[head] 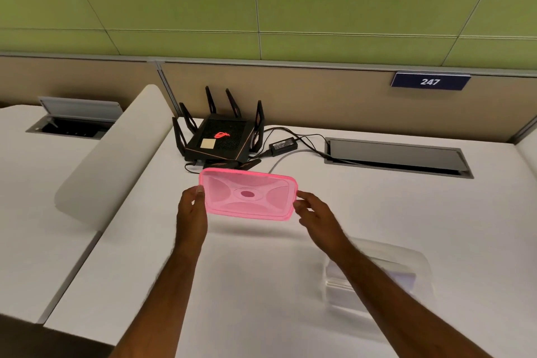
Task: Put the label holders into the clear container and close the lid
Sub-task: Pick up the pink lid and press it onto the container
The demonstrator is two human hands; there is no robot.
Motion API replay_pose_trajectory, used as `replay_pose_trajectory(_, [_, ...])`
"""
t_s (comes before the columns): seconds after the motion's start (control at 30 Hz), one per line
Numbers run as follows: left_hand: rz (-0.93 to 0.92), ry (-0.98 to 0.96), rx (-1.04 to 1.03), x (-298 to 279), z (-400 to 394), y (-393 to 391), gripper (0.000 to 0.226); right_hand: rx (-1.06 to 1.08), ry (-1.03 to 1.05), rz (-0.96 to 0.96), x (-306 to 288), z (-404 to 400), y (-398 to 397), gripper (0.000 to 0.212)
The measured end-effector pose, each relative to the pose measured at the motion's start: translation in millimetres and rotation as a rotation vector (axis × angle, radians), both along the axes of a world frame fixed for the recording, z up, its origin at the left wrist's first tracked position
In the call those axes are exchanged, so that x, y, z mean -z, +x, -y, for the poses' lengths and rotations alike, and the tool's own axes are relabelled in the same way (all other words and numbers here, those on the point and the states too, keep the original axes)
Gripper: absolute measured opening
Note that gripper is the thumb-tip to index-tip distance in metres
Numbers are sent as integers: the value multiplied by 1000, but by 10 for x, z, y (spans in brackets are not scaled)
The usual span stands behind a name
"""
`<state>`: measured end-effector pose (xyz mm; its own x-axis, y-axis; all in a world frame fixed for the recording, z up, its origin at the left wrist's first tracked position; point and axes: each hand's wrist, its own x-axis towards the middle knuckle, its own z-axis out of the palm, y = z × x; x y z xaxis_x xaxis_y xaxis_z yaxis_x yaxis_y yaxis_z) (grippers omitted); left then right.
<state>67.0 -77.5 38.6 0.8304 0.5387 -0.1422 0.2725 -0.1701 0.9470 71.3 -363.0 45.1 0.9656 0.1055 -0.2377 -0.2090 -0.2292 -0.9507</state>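
Now you've got the lid (248, 196) off, left hand (191, 212) and right hand (315, 212) each pinching an end, well beyond the container (406, 259); holders (374, 280) look already inside it, closing remains.

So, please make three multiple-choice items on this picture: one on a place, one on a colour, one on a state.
1. Where is the router?
A. behind the lid
B. inside the container
C. on the floor

2. What colour is the lid?
A. blue
B. pink
C. green

3. How is the lid now?
A. closed on the container
B. lying flat on the desk
C. held up by both hands

Key: 1 A, it stands farther back on the desk. 2 B, it is plainly pink. 3 C, the left hand and the right hand grip its ends, while the container sits apart, near right.
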Motion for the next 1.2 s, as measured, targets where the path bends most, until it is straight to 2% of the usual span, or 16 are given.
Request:
replay_pose_trajectory(0.1, [48,-143,1,-80,203,-23,21,63,135,-6,-10,212,-28,21])
replay_pose_trajectory(0.2, [85,-294,1,-152,388,-2,26,188,320,-69,-59,403,-50,29])
replay_pose_trajectory(0.33, [90,-488,14,-163,603,53,14,332,443,-83,-82,665,-93,40])
replay_pose_trajectory(0.47, [126,-540,72,-116,837,29,10,427,510,-102,-59,960,-194,47])
replay_pose_trajectory(0.57, [144,-544,136,-76,1003,6,9,463,533,-72,-30,1165,-281,41])
replay_pose_trajectory(0.67, [138,-513,187,-31,1183,-24,15,502,471,-53,22,1366,-369,20])
replay_pose_trajectory(0.73, [124,-476,212,14,1301,-42,16,501,411,-51,59,1502,-436,13])
replay_pose_trajectory(0.9, [55,-448,299,165,1521,-119,24,533,339,-32,156,1779,-582,20])
replay_pose_trajectory(1.07, [5,-470,343,279,1735,-211,40,518,257,-48,293,2013,-709,38])
replay_pose_trajectory(1.2, [1,-396,380,340,1892,-314,48,464,20,-24,388,2165,-827,47])
